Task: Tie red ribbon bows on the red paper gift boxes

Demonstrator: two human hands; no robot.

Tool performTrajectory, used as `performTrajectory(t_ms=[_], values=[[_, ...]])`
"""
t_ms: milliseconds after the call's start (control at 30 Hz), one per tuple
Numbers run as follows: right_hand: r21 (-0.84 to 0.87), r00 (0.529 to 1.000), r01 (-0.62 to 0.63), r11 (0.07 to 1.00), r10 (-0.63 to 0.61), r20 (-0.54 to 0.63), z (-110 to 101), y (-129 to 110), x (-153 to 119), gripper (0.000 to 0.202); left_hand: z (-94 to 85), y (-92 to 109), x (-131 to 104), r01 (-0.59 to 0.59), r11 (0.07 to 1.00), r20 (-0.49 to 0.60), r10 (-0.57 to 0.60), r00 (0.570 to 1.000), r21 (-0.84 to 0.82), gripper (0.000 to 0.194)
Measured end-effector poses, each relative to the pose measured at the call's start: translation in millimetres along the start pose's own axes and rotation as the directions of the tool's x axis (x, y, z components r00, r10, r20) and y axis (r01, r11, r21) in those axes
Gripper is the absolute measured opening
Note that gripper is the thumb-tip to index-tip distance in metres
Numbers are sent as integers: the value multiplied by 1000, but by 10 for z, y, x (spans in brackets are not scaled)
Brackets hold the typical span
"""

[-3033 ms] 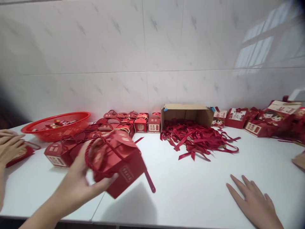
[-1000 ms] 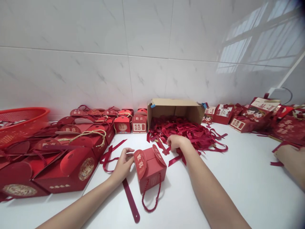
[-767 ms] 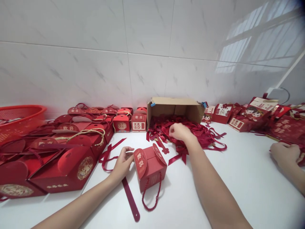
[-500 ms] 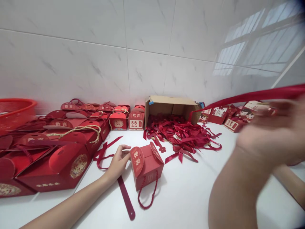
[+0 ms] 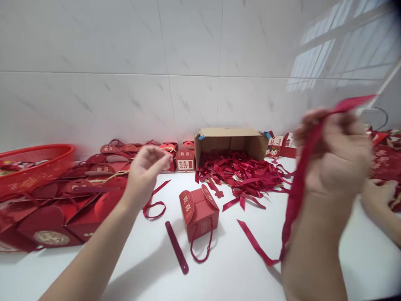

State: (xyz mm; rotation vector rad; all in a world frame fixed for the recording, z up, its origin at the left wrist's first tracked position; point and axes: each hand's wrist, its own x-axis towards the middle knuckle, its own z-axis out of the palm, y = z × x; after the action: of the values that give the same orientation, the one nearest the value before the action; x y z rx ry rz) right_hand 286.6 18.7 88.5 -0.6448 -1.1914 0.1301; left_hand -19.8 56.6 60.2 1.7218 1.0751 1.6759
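Note:
A closed red gift box [image 5: 201, 215] with a twisted cord handle stands on the white table. My right hand [image 5: 335, 154], raised on the right and blurred, has its fingers curled round a long dark red ribbon [image 5: 296, 200], whose tail lies on the table. Above and left of the box is my left hand [image 5: 148, 169], lifted off the table, with thumb and fingertips together; anything between them is too small to tell. A flat dark red strip [image 5: 177, 247] lies left of the box.
A cardboard box [image 5: 232, 133] spills a heap of red ribbons [image 5: 244, 171]. Rows of red boxes [image 5: 53, 232] and an orange basket [image 5: 59, 161] fill the left. At the far right are another person's hand [image 5: 380, 196] and more red boxes.
My left hand has left the gift box and risen. My right hand has come upright, and the ribbon now hangs down beside its wrist. The view has shifted slightly.

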Motion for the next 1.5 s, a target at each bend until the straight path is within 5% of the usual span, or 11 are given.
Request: performTrajectory(t_ms=[33, 100, 167, 233, 267, 433, 667, 1167, 1500], values=[[89, 997, -78, 993, 76, 24, 101, 37, 4, 21, -25, 172, 62, -30, 999, 22, 29, 999, 28, 19], [101, 916, -312, 945, 271, 296, 252, 100, -10, 17, -76, 418, 116, -47, 985, 129, 26, 991, 165, 21], [-113, 698, -430, 896, 409, 588, 343, 136, -50, 17, -101, 513, 84, -94, 921, 248, -3, 969, 378, 18], [-347, 496, -350, 870, 486, 719, 411, 154, -108, 15, -70, 487, 3, -175, 811, 364, -50, 930, 559, 13], [-427, 431, -276, 861, 508, 745, 446, 165, -140, 15, -29, 450, -42, -217, 755, 412, -78, 908, 619, 13], [-530, 239, -33, 848, 521, 819, 616, 278, -276, 19, 295, 270, -176, -267, 602, 510, -276, 815, 753, 20], [-524, 190, 53, 850, 507, 841, 646, 295, -350, 26, 485, 124, -174, -337, 564, 589, -352, 727, 754, 19], [-536, 129, 57, 842, 527, 840, 645, 248, -360, 29, 437, 80, -162, -308, 649, 649, -383, 658, 695, 49], [-507, 88, 59, 860, 501, 861, 658, 207, -377, 28, 376, 105, -121, -312, 627, 657, -442, 611, 713, 43]])
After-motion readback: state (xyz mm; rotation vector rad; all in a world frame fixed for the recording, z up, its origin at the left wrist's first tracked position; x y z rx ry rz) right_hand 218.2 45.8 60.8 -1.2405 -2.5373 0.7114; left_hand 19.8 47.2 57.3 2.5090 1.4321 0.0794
